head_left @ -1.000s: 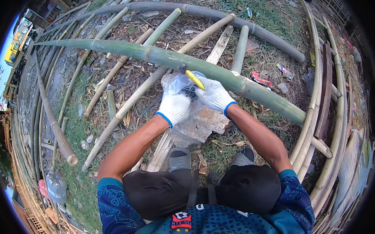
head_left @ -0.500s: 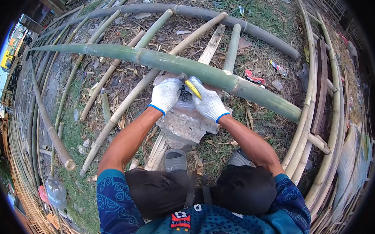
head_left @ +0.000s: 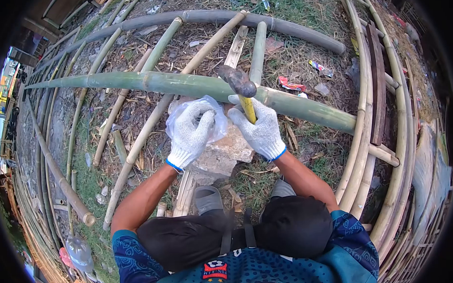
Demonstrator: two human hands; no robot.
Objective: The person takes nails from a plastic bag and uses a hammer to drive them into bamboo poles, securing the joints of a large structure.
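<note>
My right hand [head_left: 261,130], in a white knit glove, is closed round the yellow handle of a hammer [head_left: 247,108]. The hammer's dark metal head points up and away from me, over the green bamboo pole [head_left: 184,84]. My left hand [head_left: 190,135], gloved the same way, grips a clear plastic bag [head_left: 219,126]. Thin dark pieces that look like nails show by its fingers; the glove partly hides them. Just beyond both hands the thick bamboo pole lies crosswise. Beneath them is a rough flat stone [head_left: 214,159].
A grey bamboo pole [head_left: 302,31] with thinner crosspieces [head_left: 215,42] lies farther off. Bamboo rails [head_left: 359,152] and a dark plank [head_left: 377,86] run along the right. A plastic bottle [head_left: 80,254] lies at lower left. Litter and grass cover the ground.
My hands have moved apart. The hammer has swung upright in my right hand, its head now over the pole. The bag has come left with my left hand and shows more.
</note>
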